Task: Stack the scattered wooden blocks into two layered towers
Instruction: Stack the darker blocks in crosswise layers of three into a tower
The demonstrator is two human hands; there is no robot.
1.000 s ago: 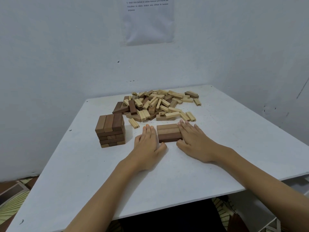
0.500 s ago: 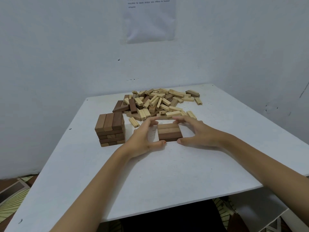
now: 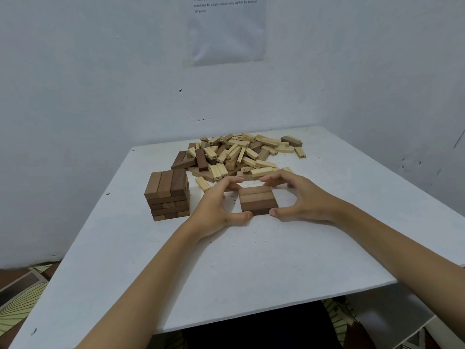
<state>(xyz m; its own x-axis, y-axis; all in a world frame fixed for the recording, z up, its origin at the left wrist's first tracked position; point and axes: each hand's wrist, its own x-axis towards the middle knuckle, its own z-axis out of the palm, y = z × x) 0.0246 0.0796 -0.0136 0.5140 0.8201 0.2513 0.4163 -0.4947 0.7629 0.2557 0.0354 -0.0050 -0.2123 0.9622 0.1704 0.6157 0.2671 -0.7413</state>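
White walls (image 3: 100,96) are joined in a corner behind a white table (image 3: 251,273), and a printed sheet of paper (image 3: 226,34) is fixed to the far wall. A patterned floor covering (image 3: 22,295) is seen below the table's left edge.

At the far side of the table, a loose pile of blocks (image 3: 241,154) is spread out. Most are pale with numbers printed on them, and a few dark ones are mixed in on the left. Nearer and to the left, well apart from the hands, a dark tower (image 3: 167,195) has been built in several crossed layers, topped by 3 blocks laid side by side.

In the middle of the table, a flat layer of 3 brown blocks (image 3: 258,200) is set directly on the surface, long sides touching. It is framed by both hands. The left hand (image 3: 216,205) is curled round its left side, thumb at the near left corner and fingers bent to the far edge. The right hand (image 3: 302,197) is curled round the right side likewise, thumb touching the near right corner.
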